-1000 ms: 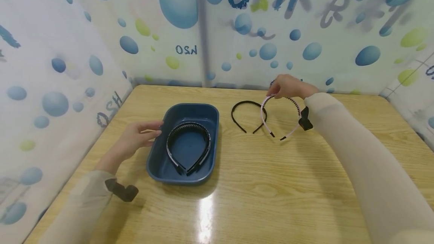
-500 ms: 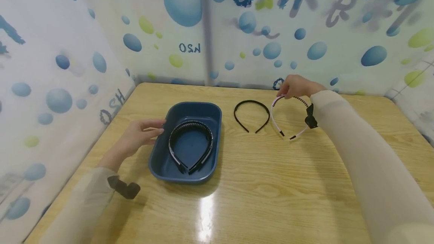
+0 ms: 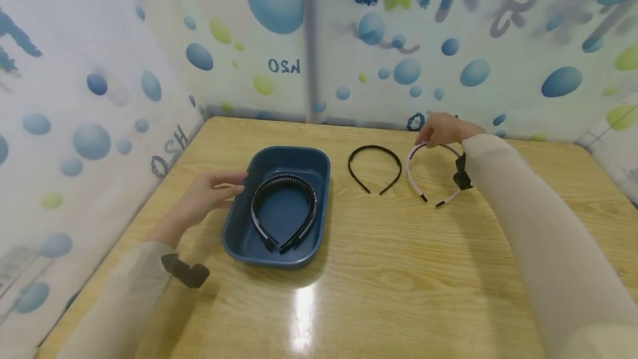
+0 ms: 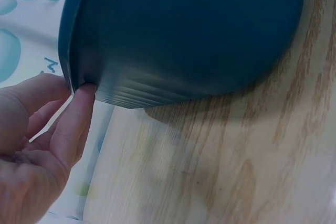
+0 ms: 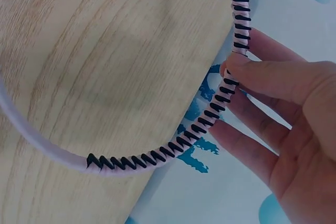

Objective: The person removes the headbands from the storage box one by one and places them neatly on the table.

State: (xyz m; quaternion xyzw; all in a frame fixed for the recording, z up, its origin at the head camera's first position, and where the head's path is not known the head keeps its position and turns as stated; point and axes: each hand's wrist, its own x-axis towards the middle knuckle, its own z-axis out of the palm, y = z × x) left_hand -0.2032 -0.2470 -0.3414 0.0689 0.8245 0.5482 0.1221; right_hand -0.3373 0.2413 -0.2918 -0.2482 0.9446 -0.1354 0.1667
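My left hand [image 3: 204, 197] pinches the left rim of a dark blue plastic basin [image 3: 284, 214]; in the left wrist view, thumb and fingers meet at the rim of the basin [image 4: 184, 30]. Several headbands [image 3: 285, 178], dark with one silvery edge, lie stacked inside it. My right hand [image 3: 443, 128] holds a pale pink headband [image 3: 408, 170] by its top curve, ends pointing toward me. In the right wrist view, thumb and fingers pinch the pink headband [image 5: 160, 157] along its black zigzag teeth. A thin black headband [image 3: 375, 147] lies on the table between basin and right hand.
The wooden table [image 3: 389, 270] runs back to a white curtain [image 3: 339, 43] printed with blue and green drops. Another printed sheet [image 3: 75, 98] borders the left side. A dark camera [image 3: 185, 271] is strapped to the left wrist.
The pink headband, held in my right hand, has moved right, away from the black headband it overlapped in view. The left hand stays on the basin rim. The head view has shifted slightly.
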